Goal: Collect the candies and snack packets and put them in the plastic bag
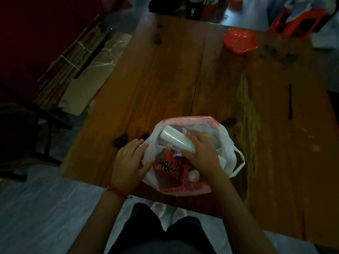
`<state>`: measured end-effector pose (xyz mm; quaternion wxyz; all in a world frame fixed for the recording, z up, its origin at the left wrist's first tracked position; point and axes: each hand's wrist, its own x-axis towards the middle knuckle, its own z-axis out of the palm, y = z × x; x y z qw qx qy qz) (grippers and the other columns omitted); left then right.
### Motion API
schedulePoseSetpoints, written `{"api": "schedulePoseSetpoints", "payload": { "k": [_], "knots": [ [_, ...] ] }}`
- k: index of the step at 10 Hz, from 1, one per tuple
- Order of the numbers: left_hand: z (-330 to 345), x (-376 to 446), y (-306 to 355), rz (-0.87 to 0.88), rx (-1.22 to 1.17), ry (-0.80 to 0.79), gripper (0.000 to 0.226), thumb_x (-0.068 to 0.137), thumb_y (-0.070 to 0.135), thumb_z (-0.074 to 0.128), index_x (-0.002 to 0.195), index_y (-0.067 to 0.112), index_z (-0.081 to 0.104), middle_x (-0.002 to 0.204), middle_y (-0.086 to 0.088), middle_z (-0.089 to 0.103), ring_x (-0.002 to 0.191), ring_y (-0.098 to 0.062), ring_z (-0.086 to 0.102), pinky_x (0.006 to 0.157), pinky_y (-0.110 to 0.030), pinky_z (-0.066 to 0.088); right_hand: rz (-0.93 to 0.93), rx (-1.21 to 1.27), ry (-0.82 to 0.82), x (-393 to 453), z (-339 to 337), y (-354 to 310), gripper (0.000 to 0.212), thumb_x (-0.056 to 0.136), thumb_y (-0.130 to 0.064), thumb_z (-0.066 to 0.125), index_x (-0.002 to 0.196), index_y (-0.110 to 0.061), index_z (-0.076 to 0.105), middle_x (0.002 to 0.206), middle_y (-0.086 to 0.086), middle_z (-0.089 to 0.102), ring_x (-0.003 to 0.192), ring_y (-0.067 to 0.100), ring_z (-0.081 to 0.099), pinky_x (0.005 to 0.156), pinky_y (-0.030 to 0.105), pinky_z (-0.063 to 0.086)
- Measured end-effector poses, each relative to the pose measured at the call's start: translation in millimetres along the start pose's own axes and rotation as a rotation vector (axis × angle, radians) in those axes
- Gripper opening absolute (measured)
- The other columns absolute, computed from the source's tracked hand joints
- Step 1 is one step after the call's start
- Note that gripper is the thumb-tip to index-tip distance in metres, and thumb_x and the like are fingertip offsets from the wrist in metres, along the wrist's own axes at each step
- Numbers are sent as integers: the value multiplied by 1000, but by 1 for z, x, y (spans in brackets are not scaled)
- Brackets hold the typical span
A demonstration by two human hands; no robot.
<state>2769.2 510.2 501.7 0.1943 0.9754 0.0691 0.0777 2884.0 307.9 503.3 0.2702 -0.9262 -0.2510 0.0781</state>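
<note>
The plastic bag (227,153) stands open at the near edge of the table (174,74), white with red print. At the bag's left rim, the left hand (128,162) rests flat, grip spread, pressing the rim outward. Inside the bag's mouth, the right hand (200,153) has its grip clamped on a white tube-shaped packet (172,137). Beneath that, within the bag, lie a red snack packet (168,167) with black lettering and a pale round candy (193,175) (details dim). Far beyond the bag, toward the table's far right corner, sits a red dish (240,40).
</note>
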Motion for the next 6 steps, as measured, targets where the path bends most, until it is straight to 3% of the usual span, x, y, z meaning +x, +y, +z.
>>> {"api": "schedulePoseSetpoints", "payload": {
  "k": [2,3,6],
  "knots": [
    [2,8,1,23,-14,6,69,90,61,26,113,5,60,116,-18,60,110,-34,54,87,-49,42,2,-13,8,-5,1,3,60,79,-41,62,130,-12,47,117,12,56,105,26,50,84,35,38],
    [2,11,-3,51,-22,24,67,90,59,29,113,5,61,116,-18,60,111,-33,53,88,-49,42,19,-22,45,-10,-1,2,63,76,-45,58,129,-12,47,119,12,56,106,27,51,86,39,40],
    [2,12,-15,204,-44,124,51,84,42,51,110,0,62,114,-20,61,110,-34,55,87,-53,44,93,-64,112,-35,-8,-3,62,79,-47,56,131,-15,45,128,12,51,114,27,47,91,46,43]
  ]
}}
